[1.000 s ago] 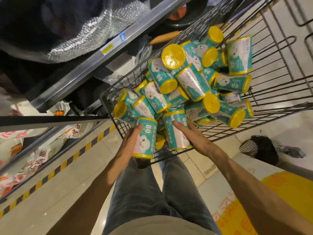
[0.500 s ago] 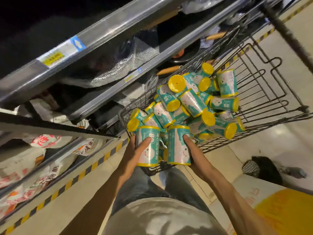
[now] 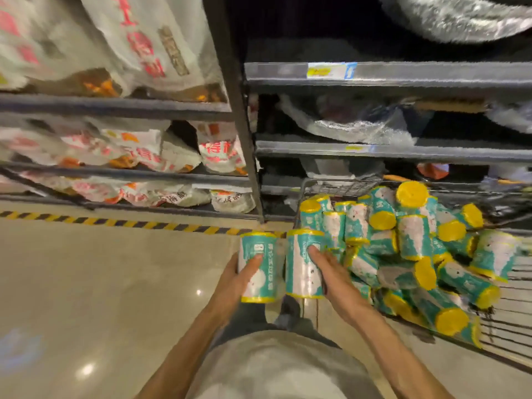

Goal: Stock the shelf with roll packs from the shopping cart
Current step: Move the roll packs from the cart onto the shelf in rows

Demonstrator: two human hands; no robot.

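Head view, looking down past the person's chest: each hand has one roll pack, both lifted clear of the shopping cart [image 3: 339, 187] and held upright side by side over the floor [image 3: 115, 283], just off the cart's near-left corner. The left hand [image 3: 239, 279] wraps around the left roll pack [image 3: 257, 266], thumb lying across its front and fingers curled behind. The right hand [image 3: 328, 272] grips the right roll pack [image 3: 302, 263] from its right side, fingers laid over the teal wrapper. The two packs are close together, nearly touching.

As for progress, the job looks to be near its beginning. The cart on the right holds a large heap of roll packs [image 3: 408, 243], teal with yellow ends, piled at all angles up to the wire rim. No such pack can be seen on any shelf in view. The shelf unit ahead [image 3: 388, 151] carries dark goods in clear wrap, behind a metal rail with a yellow price label [image 3: 331, 71]; the bay to the left, past the upright post, is full of white bags with red print [image 3: 138, 151]. Which shelf is meant for the packs cannot be told, and the picture is smeared with motion blur, so finer detail is lost.

What is left, then, is nearly everything: these two packs have yet to be set down on a shelf, and the heap in the cart would need many more trips of this kind.
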